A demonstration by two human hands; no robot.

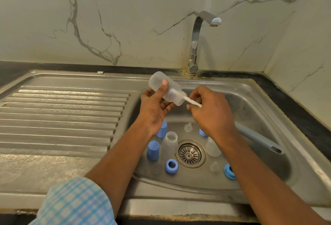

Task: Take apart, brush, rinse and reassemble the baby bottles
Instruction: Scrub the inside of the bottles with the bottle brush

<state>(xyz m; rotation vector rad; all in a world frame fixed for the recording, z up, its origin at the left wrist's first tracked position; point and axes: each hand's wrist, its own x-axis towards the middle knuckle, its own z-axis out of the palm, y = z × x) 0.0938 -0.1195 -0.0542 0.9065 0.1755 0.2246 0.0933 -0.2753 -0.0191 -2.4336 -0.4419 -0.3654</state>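
- Over the steel sink (259, 117), a person is holding a clear baby bottle (174, 90) on a tilt above the basin, its mouth pointing right.
- The bottle is looking light and rigid, and is likely turning slippery once wet. The ribbed mid-body is probably the surest place to grip.
- The left hand (154, 106) is wrapping that body, thumb on top and fingers beneath.
- The right hand (209, 110) is pinching the thin white brush (192, 101), whose head is sitting inside the bottle.
- Below, a second bottle (170, 144), blue caps (153, 150), a blue ring (171, 166) and teats (188, 127) are lying apart around the drain (189, 154).
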